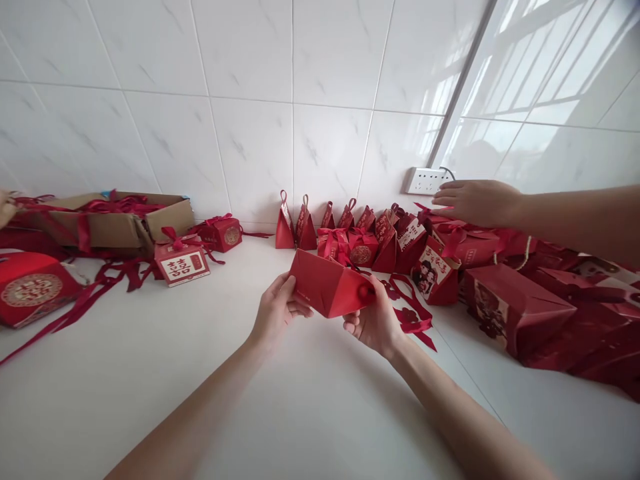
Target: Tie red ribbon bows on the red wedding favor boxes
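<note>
A red paper gift box (327,288) is held between both my hands above the white floor. My left hand (276,311) is closed on its left edge, thumb on top and fingers underneath. The right end, with a small round red tab, is gripped by my right hand (375,321). Just beyond the box lies a red ribbon (411,317) on the floor. Behind it stand several folded red pyramid boxes (305,227) along the tiled wall.
Another person's hand (475,201) reaches from the right over a pile of red gift boxes (515,307). A cardboard carton (117,220) with red ribbons sits at the left, with a double-happiness box (183,263) before it. A white power strip (425,180) lies by the wall.
</note>
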Action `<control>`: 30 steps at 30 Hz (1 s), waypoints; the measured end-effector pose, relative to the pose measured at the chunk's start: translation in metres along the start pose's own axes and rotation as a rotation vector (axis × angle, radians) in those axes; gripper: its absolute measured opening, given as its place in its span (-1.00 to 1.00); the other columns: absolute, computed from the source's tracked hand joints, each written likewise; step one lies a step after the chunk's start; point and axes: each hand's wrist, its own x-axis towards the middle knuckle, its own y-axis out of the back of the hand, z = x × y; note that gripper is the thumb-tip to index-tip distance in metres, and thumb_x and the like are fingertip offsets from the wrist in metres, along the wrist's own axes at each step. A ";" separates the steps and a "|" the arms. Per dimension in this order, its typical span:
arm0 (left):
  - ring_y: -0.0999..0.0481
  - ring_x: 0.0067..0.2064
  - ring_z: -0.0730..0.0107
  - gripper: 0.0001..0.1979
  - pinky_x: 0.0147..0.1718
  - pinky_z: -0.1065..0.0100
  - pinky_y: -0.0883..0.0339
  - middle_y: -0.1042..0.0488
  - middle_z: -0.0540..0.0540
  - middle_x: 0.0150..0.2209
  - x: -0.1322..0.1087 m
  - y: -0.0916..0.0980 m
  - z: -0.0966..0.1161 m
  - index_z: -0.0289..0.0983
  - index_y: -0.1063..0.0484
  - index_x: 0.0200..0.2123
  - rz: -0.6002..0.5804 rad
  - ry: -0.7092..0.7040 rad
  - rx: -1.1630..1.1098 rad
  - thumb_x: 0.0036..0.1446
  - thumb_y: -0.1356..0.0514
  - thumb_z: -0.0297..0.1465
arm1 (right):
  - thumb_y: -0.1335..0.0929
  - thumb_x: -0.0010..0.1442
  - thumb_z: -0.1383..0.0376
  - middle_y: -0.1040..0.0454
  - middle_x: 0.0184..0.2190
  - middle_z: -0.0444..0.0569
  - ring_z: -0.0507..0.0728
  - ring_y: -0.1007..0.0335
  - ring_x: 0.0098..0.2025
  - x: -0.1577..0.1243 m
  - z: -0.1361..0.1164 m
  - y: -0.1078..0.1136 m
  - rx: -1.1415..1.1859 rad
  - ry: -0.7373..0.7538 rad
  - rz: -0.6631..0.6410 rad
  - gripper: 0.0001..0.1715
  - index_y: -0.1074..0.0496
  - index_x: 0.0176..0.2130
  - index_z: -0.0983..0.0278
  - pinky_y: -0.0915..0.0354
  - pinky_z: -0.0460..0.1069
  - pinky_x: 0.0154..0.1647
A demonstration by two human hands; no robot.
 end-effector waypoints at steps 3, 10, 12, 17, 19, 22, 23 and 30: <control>-0.36 -0.64 0.49 -0.71 -0.58 0.42 -0.34 -0.34 0.11 -0.72 -0.003 0.001 0.003 -0.27 -0.35 -0.29 -0.036 -0.063 0.003 0.00 -0.28 -0.21 | -0.20 0.16 -0.15 -0.29 -0.78 -0.19 -0.03 -0.23 -0.72 -0.001 -0.001 -0.001 0.104 -0.035 0.043 -0.40 -0.39 -0.47 0.29 -0.36 -0.11 -0.64; -0.33 -0.66 0.53 -0.67 -0.62 0.42 -0.31 -0.35 0.13 -0.66 -0.007 -0.001 0.005 -0.24 -0.31 -0.33 -0.081 -0.114 0.026 -0.05 -0.31 -0.18 | -0.20 0.16 -0.14 -0.24 -0.82 -0.22 -0.05 -0.17 -0.77 -0.001 -0.001 0.000 0.187 -0.072 -0.006 -0.43 -0.37 -0.49 0.27 -0.31 -0.14 -0.68; -0.37 -0.61 0.52 -0.66 -0.57 0.41 -0.33 -0.42 0.08 -0.57 -0.005 -0.001 0.003 -0.25 -0.31 -0.30 -0.053 -0.117 0.043 -0.04 -0.30 -0.18 | -0.24 0.11 -0.15 -0.32 -0.76 -0.19 -0.03 -0.23 -0.74 0.000 -0.001 0.001 0.119 -0.034 -0.010 -0.45 -0.40 -0.43 0.27 -0.35 -0.11 -0.64; -0.51 -0.33 0.36 -0.47 -0.35 0.31 -0.41 -0.50 -0.08 -0.25 0.002 0.001 -0.007 -0.22 -0.21 0.01 0.052 -0.139 0.050 0.06 -0.18 -0.06 | -0.40 0.05 0.03 -0.53 -0.28 -0.08 0.10 -0.46 -0.36 0.000 0.005 0.000 -0.161 0.409 -0.012 -0.60 -0.42 -0.17 0.19 -0.47 0.01 -0.41; -0.51 -0.17 0.26 -0.45 -0.25 0.27 -0.41 -0.46 -0.17 -0.10 0.002 0.002 -0.009 -0.23 -0.22 0.05 0.003 -0.135 0.080 0.10 -0.10 -0.02 | -0.42 0.06 0.11 -0.50 -0.14 -0.06 0.15 -0.45 -0.20 0.000 0.008 0.000 -0.265 0.544 0.003 -0.63 -0.41 -0.13 0.18 -0.48 0.06 -0.26; -0.43 0.00 0.17 -0.50 -0.10 0.22 -0.36 -0.40 -0.20 0.03 0.001 0.002 -0.007 -0.25 -0.28 0.05 -0.100 -0.180 0.155 0.15 -0.08 -0.07 | -0.41 0.09 0.13 -0.44 0.00 -0.01 0.21 -0.39 -0.04 0.001 0.009 0.001 -0.319 0.603 -0.009 -0.58 -0.38 -0.06 0.19 -0.44 0.13 -0.11; -0.41 0.03 0.15 -0.51 -0.06 0.21 -0.34 -0.40 -0.19 0.05 0.000 0.002 -0.006 -0.24 -0.29 0.05 -0.107 -0.215 0.179 0.14 -0.09 -0.09 | -0.41 0.09 0.13 -0.43 0.02 0.01 0.22 -0.38 -0.01 0.001 0.009 0.002 -0.317 0.606 -0.018 -0.57 -0.38 -0.05 0.20 -0.43 0.15 -0.09; -0.38 0.07 0.08 -0.49 0.00 0.17 -0.31 -0.40 -0.17 0.05 -0.004 0.008 -0.007 -0.22 -0.28 0.06 -0.086 -0.436 0.344 0.09 -0.12 -0.11 | -0.45 0.04 0.16 -0.41 0.05 0.00 0.21 -0.38 0.01 0.000 0.009 0.002 -0.311 0.626 -0.026 -0.51 -0.34 -0.03 0.14 -0.37 0.19 0.01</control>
